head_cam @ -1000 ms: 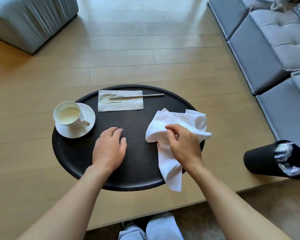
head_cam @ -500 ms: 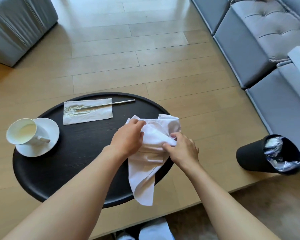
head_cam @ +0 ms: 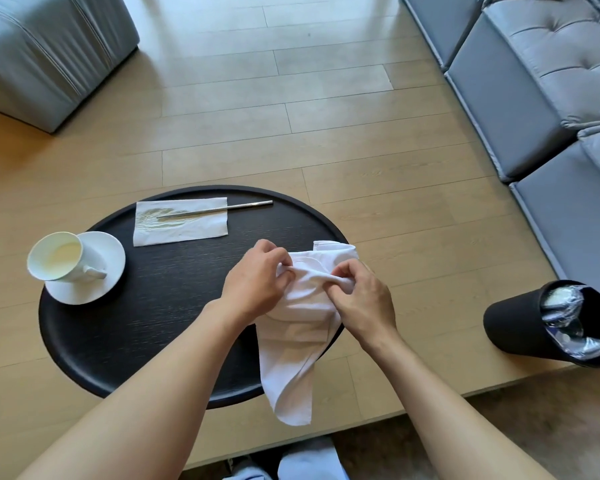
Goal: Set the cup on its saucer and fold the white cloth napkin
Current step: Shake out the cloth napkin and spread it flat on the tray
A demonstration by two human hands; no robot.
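White cup [head_cam: 58, 257] sits on its saucer [head_cam: 94, 271] at the left edge of the black tray [head_cam: 146, 306], which I see mid-frame. Right of it, my left hand [head_cam: 257, 284] and right hand [head_cam: 362, 299] each pinch the top edge of the white napkin [head_cam: 297, 337], fingers clenched on cloth. Its lower corner hangs over the tray's near rim, toward the bottom of the frame.

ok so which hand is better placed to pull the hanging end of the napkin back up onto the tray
Probably the right hand. It grips the napkin directly above the end hanging off the tray edge. The left hand pinches the bunched cloth further in and can anchor it.
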